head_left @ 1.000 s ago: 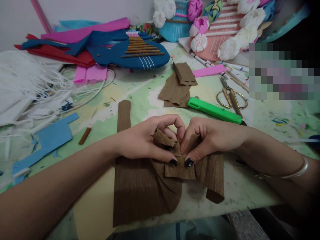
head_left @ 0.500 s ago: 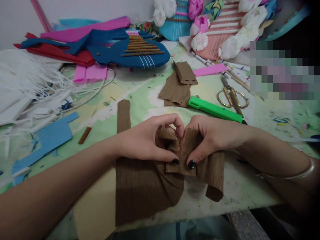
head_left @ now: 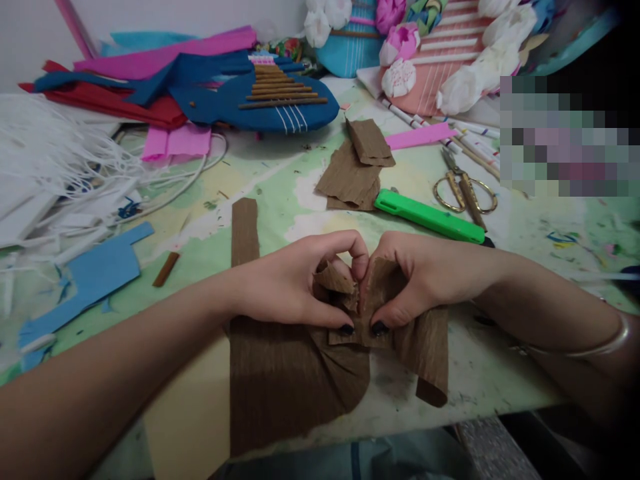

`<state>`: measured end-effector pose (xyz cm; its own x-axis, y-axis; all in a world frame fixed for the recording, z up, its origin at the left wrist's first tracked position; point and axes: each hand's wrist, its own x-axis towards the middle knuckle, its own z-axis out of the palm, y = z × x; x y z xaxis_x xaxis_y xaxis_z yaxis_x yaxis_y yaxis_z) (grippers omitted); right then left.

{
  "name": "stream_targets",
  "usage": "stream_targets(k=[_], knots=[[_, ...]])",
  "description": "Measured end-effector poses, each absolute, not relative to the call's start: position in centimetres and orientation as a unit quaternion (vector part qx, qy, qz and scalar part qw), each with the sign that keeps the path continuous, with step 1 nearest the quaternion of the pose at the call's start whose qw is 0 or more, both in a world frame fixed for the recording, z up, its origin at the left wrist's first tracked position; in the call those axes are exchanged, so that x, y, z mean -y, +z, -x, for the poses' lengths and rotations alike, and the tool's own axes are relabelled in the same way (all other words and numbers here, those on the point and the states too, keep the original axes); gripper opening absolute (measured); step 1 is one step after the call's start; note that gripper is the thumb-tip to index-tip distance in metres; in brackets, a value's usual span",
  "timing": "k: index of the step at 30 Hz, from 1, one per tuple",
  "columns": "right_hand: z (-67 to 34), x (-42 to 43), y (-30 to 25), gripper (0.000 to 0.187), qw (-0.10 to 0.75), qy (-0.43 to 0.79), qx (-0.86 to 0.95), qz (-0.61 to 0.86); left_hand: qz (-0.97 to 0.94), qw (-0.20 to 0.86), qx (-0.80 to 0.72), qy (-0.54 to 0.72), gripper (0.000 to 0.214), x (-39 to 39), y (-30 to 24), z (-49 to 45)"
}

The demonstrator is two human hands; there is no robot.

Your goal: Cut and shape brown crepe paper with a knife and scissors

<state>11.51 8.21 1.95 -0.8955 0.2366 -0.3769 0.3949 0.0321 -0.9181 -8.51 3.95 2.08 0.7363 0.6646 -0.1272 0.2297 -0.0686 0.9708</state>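
Brown crepe paper (head_left: pixel 295 380) lies creased and folded at the front of the table, its right end curling over. My left hand (head_left: pixel 305 287) pinches a gathered part of it between thumb and fingers. Close beside it, my right hand (head_left: pixel 415 280) grips the same paper, its thumb pressing the front near my left thumb. The hands almost meet, and a folded flap stands up within each. Some fingertips are hidden behind the paper. Just beyond my right hand lies a green utility knife (head_left: pixel 430 217).
Scissors (head_left: pixel 461 190) with gold handles lie behind the knife, near folded brown paper pieces (head_left: pixel 350 170). A blue lyre-shaped craft piece (head_left: pixel 280 107) stands at the back. Light-blue paper scraps (head_left: pixel 105 270) and white strings (head_left: pixel 55 153) occupy the left. Below my left arm is cream card (head_left: pixel 193 407).
Both thumbs have shifted slightly on the paper, and its curled right end hangs a little differently. The whole view has moved a little. Both hands keep their grip.
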Motion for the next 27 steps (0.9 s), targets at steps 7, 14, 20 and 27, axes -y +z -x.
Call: stream_targets(k=[7, 14, 20, 27], knots=[[-11.35, -8.22, 1.95, 0.013, 0.041, -0.675, -0.709, -0.2, -0.705, 0.618, -0.293, 0.188, 0.034, -4.21, 1.96, 8.65], [-11.35, -8.26, 2.13, 0.013, 0.042, -0.664, -0.714, -0.218, -0.694, 0.626, -0.302, 0.188, 0.034, -4.19, 2.0, 8.63], [-11.53, -8.37, 2.36, 0.018, 0.064, -0.676, -0.699, -0.224, -0.744, 0.562, -0.306, 0.191, 0.038, -4.05, 2.06, 8.61], [-11.56, -8.24, 2.52, 0.021, 0.078, -0.64, -0.732, -0.22, -0.731, 0.598, -0.29, 0.155, 0.041, -3.81, 1.98, 8.41]])
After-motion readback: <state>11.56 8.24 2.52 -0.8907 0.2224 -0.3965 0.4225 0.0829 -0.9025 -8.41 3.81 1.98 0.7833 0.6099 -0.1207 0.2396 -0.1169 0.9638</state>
